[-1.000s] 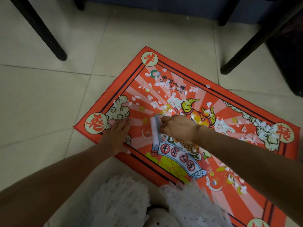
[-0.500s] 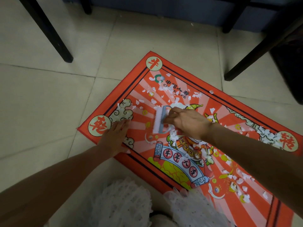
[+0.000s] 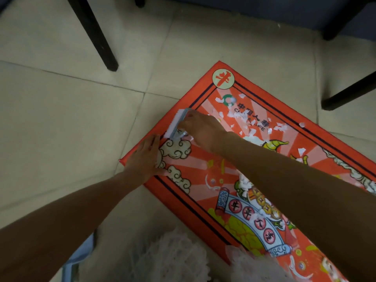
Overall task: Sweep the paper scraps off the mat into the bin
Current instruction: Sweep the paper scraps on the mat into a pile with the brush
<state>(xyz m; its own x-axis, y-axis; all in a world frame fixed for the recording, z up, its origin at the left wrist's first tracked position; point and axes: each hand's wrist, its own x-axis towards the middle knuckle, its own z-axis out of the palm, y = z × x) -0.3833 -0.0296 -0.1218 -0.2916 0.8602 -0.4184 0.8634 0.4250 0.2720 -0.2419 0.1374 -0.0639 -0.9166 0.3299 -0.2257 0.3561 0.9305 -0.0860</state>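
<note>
Floor (image 3: 61, 123): pale tiles with grout lines, filling the left and top of the frame.
Mat (image 3: 203, 202): red printed mat lying at an angle on the floor, running from upper centre to the lower right; cloud, scroll and coin motifs, round character badge at its top corner.
Furniture legs (image 3: 95, 35): dark legs standing on the floor at upper left and upper right, all clear of the mat.
White lace garment (image 3: 168, 259): bottom centre of the frame, overlapping the mat's near edge.
Left hand (image 3: 145, 157): flat, fingers straight and together, pressing on the mat's left corner at centre frame; it holds nothing.
Right hand (image 3: 200, 129): fingers curled round a small brush, just above and right of the left hand.
Brush (image 3: 176, 124): pale blue with white bristles, set along the mat's upper left border, bristle side facing the edge.
Paper scraps (image 3: 250, 121): white bits scattered over the mat's upper part right of the brush; a small clump lies at mid-mat, more toward the right edge and lower right.
Bin: cannot tell its place.
</note>
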